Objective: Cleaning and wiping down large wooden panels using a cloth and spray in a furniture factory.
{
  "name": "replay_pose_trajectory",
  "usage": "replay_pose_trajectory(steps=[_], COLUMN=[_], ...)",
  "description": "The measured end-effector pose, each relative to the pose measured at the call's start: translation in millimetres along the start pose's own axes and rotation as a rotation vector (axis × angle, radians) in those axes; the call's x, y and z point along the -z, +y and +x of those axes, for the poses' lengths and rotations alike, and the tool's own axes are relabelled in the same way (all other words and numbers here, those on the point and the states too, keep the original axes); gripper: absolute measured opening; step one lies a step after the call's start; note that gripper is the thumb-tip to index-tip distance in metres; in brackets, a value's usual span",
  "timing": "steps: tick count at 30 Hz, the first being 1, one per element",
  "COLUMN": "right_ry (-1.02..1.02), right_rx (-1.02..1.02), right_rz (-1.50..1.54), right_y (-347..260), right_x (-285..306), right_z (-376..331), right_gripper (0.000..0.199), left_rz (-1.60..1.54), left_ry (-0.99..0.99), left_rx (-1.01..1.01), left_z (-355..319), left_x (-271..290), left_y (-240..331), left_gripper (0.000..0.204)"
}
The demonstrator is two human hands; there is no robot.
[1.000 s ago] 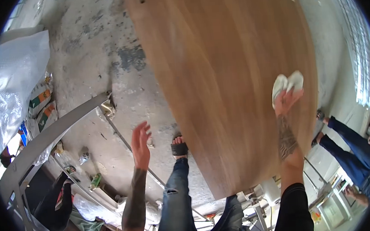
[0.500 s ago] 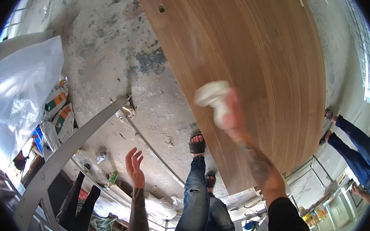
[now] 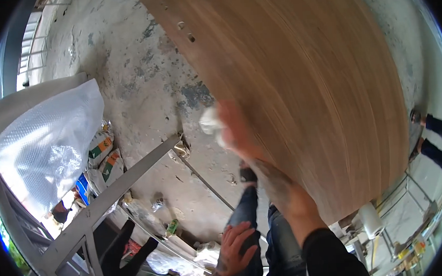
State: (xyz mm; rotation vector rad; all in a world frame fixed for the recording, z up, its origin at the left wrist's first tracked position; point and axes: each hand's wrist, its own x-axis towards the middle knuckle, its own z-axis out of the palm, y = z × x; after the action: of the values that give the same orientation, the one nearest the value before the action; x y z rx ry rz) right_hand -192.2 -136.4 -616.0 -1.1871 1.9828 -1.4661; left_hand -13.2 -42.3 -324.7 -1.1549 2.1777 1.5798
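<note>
A large brown wood-grain door panel (image 3: 300, 96) lies in front of me, with two small holes near its far left edge. My right hand (image 3: 235, 129), smeared by motion, is closed on a white cloth (image 3: 209, 121) at the panel's left edge. Part of the cloth sticks out past that edge, over the concrete floor. My left hand (image 3: 235, 247) has its fingers spread and appears to rest on my jeans by the knee. It holds nothing.
A grey metal frame (image 3: 107, 194) crosses the lower left. Beyond it are bubble wrap (image 3: 52, 144) and several printed sacks (image 3: 111, 167). A thin metal bar (image 3: 203, 180) lies on the floor (image 3: 140, 77). At the right stands another person (image 3: 439, 148); a white roll (image 3: 371, 221) is nearby.
My right hand has swept the cloth left, from the panel's surface to its left edge. My left hand has come from the air down to my leg. The view has shifted.
</note>
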Motion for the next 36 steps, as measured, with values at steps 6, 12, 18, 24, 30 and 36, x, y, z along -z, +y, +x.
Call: replay_pose_trajectory(steps=[6,12,18,24,30,36], right_ry=[0.519,0.282,-0.005,-0.019,0.443,1.706], right_rx=[-0.410,0.063,-0.027,0.068,-0.364,-0.652], right_rz=[-1.190,-0.338,-0.192,-0.552,-0.668,0.915], right_y=[126,93,4,62,126,70], right_x=[217,-33,-45,96,214,323], right_z=[18,248,230,145,157,-23], right_gripper=[0.053,0.060,0.051,0.044,0.049,0.072], left_rz=[-0.086,-0.279,-0.269,-0.043,0.176,0.706], left_ry=[0.103,0.161,0.418,0.129,0.230,0.236], left_rx=[0.026,0.071,0.033,-0.343,-0.737,-0.526], left_z=[88,182,246,390,543,597], left_x=[53,123,174,98,-24,-55], left_y=[1,31,48,63,96,102], left_gripper=[0.043,0.037,0.034,0.039,0.052,0.096])
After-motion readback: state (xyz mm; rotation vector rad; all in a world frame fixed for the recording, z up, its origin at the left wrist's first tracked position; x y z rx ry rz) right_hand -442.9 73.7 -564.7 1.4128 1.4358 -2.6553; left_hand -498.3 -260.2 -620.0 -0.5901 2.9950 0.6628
